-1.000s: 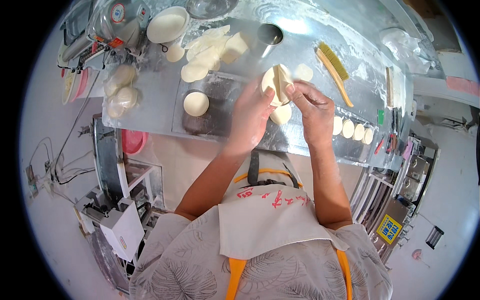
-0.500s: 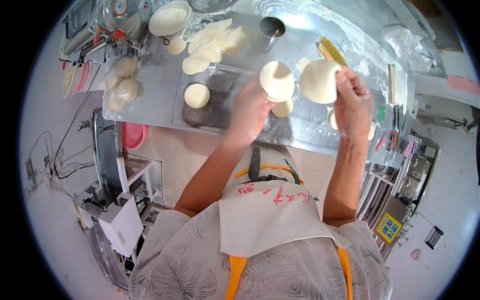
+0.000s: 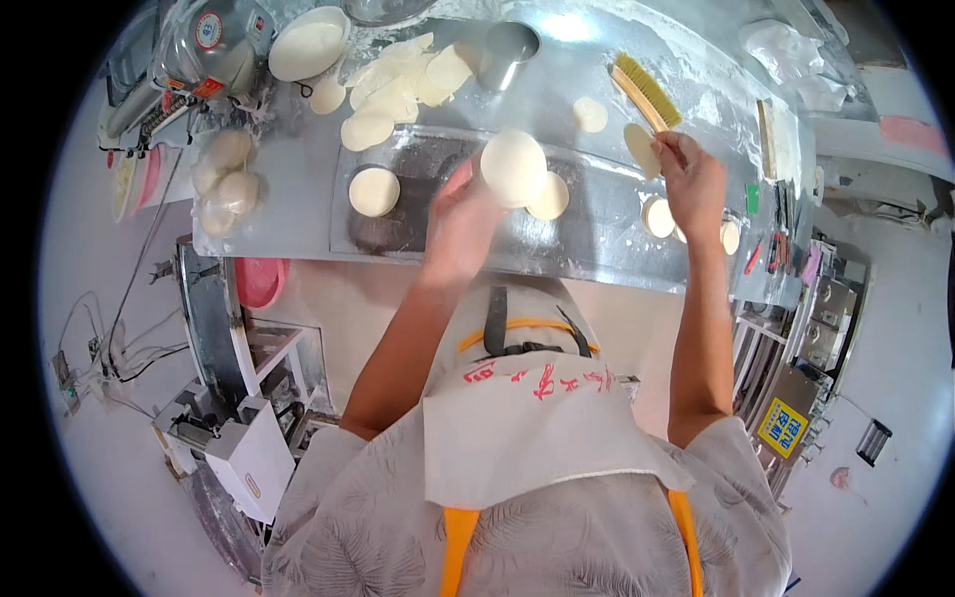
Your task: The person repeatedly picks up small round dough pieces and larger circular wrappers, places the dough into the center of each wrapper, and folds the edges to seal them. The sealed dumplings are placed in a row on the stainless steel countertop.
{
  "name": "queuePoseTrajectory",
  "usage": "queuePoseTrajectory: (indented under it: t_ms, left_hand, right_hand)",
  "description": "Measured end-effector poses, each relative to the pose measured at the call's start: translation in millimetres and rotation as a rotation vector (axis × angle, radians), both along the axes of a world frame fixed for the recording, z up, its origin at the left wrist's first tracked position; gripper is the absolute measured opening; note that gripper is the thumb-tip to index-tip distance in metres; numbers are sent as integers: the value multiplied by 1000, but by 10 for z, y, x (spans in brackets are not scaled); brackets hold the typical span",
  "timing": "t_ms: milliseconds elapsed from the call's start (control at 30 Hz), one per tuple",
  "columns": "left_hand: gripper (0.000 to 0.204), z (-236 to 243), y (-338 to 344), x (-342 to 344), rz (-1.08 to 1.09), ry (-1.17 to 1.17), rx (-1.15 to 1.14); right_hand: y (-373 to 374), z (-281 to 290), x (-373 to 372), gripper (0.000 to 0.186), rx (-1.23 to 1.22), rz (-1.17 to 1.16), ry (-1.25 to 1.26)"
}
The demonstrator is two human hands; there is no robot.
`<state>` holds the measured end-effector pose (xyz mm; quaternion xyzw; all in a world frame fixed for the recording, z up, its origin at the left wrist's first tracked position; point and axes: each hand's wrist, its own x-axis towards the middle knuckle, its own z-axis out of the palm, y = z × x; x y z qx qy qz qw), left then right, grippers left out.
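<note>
My left hand (image 3: 461, 221) is slightly blurred, its fingers closed around the side of a pale round dough wrapper (image 3: 513, 169) above the steel table. Whether more wrappers lie under that one I cannot tell. Just right of it, a dough round (image 3: 548, 196) rests near the table's front. My right hand (image 3: 694, 184) pinches another thin dough wrapper (image 3: 642, 151), which hangs tilted and shaded from the fingertips. Close beyond those fingers lies a wooden-handled brush (image 3: 647, 92) with yellowish bristles. A separate dough disc (image 3: 375, 191) sits left of my left hand.
Overlapping flat wrappers (image 3: 398, 90) spread at the back left, beside a white bowl (image 3: 308, 44). A metal cup (image 3: 509, 56) stands at the back middle. Bagged dough balls (image 3: 229, 179) occupy the left end. Small dough pieces (image 3: 658, 217) and tools (image 3: 784, 234) lie at the right.
My right hand has moved rightward, away from my left, and its wrapper has turned from broad side to a narrow tilt. The view has shifted slightly, so the table things appear farther left.
</note>
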<state>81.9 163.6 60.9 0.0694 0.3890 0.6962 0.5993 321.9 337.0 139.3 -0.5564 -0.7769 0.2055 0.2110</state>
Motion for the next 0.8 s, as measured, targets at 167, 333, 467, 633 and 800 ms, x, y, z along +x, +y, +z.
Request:
queuePoseTrajectory:
  t_ms: [167, 333, 467, 633, 800]
  left_hand:
    - [50, -141, -105, -120, 8, 2, 34]
    - [49, -255, -217, -192, 70, -87, 57]
    - [51, -260, -259, -194, 51, -97, 25]
    - [53, -232, -283, -143, 31, -57, -47]
    - [52, -189, -269, -6, 8, 46, -42]
  right_hand:
    - [-139, -417, -18, 22, -268, 0, 91]
    - [-434, -1148, -218, 25, -704, -6, 489]
    - [-426, -1871, -149, 25, -766, -138, 509]
    - [-441, -1998, -104, 22, -491, -102, 153]
    - [-807, -796, -555, 28, -362, 32, 393]
